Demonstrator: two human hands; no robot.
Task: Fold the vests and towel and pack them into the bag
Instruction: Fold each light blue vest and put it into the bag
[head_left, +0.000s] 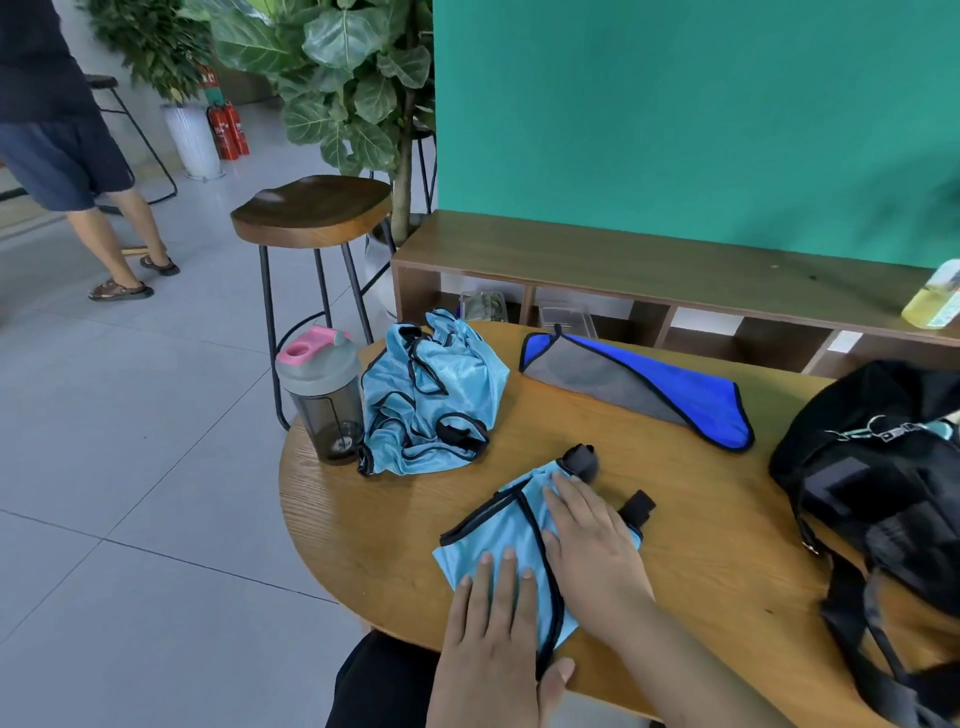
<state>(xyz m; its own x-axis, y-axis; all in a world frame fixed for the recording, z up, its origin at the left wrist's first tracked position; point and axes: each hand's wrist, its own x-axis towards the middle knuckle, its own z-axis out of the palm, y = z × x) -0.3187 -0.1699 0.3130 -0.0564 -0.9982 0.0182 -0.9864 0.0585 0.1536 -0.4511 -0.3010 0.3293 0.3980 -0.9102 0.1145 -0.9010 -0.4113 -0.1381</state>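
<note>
Both hands lie flat, fingers straight, on a partly folded light-blue mesh vest with black trim (498, 540) near the front edge of the round wooden desk (701, 530). The left hand (493, 618) presses its near part, the right hand (592, 540) its middle. A crumpled heap of light-blue vests (431, 395) sits behind, beside a grey shaker bottle with a pink lid (321, 395). The blue-and-grey towel (639, 384) lies further back, the black fabric bag (883, 478) at the right.

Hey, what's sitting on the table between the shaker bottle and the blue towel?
In the head view, a crumpled heap of light blue vests lies between the shaker bottle and the blue towel. A strip of bare tabletop separates the heap from the towel.
</note>
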